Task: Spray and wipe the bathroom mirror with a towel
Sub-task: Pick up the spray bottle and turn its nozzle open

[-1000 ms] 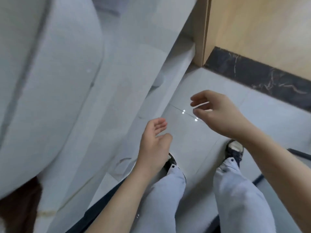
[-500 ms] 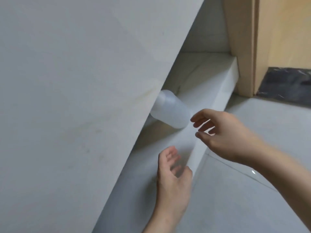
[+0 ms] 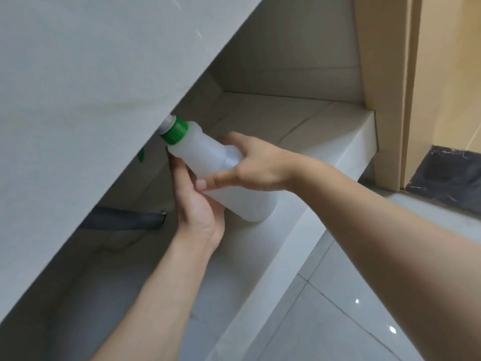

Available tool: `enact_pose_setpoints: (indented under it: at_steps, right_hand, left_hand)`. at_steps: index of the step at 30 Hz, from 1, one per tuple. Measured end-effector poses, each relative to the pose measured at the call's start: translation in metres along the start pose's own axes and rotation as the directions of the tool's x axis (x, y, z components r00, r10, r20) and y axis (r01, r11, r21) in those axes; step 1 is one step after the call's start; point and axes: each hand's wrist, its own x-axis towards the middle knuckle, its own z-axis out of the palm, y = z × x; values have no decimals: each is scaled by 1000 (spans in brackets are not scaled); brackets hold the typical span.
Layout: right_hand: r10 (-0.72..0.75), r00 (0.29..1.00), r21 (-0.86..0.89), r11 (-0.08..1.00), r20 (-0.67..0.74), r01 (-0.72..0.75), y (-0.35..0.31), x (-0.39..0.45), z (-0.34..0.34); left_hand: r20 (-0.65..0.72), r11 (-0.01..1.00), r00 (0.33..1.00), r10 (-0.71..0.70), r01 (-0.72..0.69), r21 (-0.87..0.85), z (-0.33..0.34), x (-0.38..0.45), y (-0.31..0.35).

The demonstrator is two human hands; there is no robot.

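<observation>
A translucent white spray bottle (image 3: 205, 155) with a green collar (image 3: 175, 132) lies tilted on a low white shelf (image 3: 325, 131) under the counter. Its spray head is hidden behind the counter's edge. My right hand (image 3: 257, 165) grips the bottle's body from the right, thumb along the near side. My left hand (image 3: 195, 201) holds the bottle from below and the left, fingers up against its shoulder. No mirror or towel is in view.
The white counter slab (image 3: 91, 100) overhangs the shelf at the upper left. A grey hose (image 3: 125, 220) lies under it on the shelf. A wooden door frame (image 3: 385, 87) stands at the right, above the pale tiled floor (image 3: 338, 321).
The view has dropped towards the shelf. Both hands, empty before, have reached the bottle and taken hold of it, and its green collar now shows from under the counter.
</observation>
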Motion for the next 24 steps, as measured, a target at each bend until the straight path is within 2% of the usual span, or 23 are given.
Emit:
enact_pose_setpoints:
  at_steps: [3, 6, 9, 11, 14, 18, 22, 24]
  right_hand:
    - [-26, 997, -101, 995, -78, 18, 1, -13, 2]
    - [-44, 985, -131, 991, -169, 22, -3, -33, 0]
    - [-45, 966, -272, 962, -257, -28, -9, -45, -4]
    - [-1, 964, -325, 941, -266, -88, -8, -56, -5]
    - [118, 953, -262, 945, -280, -194, 2, -92, -2]
    - [279, 891, -121, 933, -359, -340, -5, -167, 10]
    - [433, 806, 28, 886, -404, -462, -48, -252, 3]
    - [475, 758, 125, 873, -447, -472, -89, -289, -9]
  left_hand:
    - [39, 998, 997, -59, 58, 31, 7, -12, 1]
    - [108, 989, 983, -147, 144, 37, 19, -26, 6]
    - [105, 957, 951, -290, 286, 46, 31, -39, 5]
    - [95, 927, 922, -376, 373, 44, 37, -52, 0]
    - [65, 884, 883, -464, 457, 101, 45, -83, -7]
    - [59, 801, 807, -588, 569, 186, 56, -140, 2]
    - [188, 721, 697, -692, 650, 242, 78, -214, 53]
    - [247, 726, 684, -687, 624, 290, 90, -245, 95]
